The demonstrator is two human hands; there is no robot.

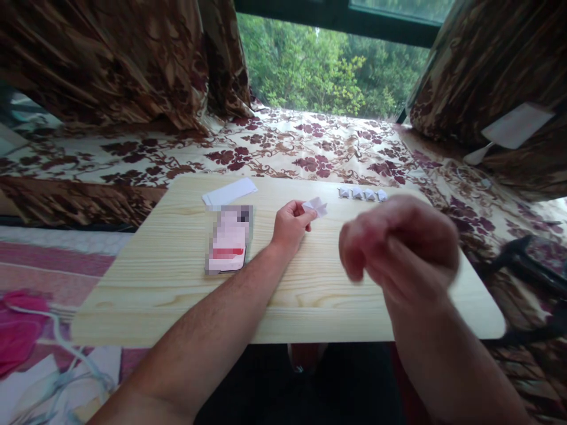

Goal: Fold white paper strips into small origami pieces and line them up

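Note:
My left hand [292, 222] rests on a light wooden table [177, 283] and pinches a small folded white paper piece [316, 206] between thumb and fingers. My right hand [398, 248] hovers above the table's right half, raised toward the camera and smeared by motion; its fingers look curled, and I cannot tell whether anything is in them. Several small folded white paper pieces [362, 193] stand in a row near the table's far edge, just beyond my right hand.
A phone [229, 239] lies flat left of my left hand, with a stack of white paper strips [230, 192] behind it. Floral cloth [283, 147] covers the sill beyond the table, curtains hang on both sides. A pink cloth and a cable [26, 330] lie at the lower left.

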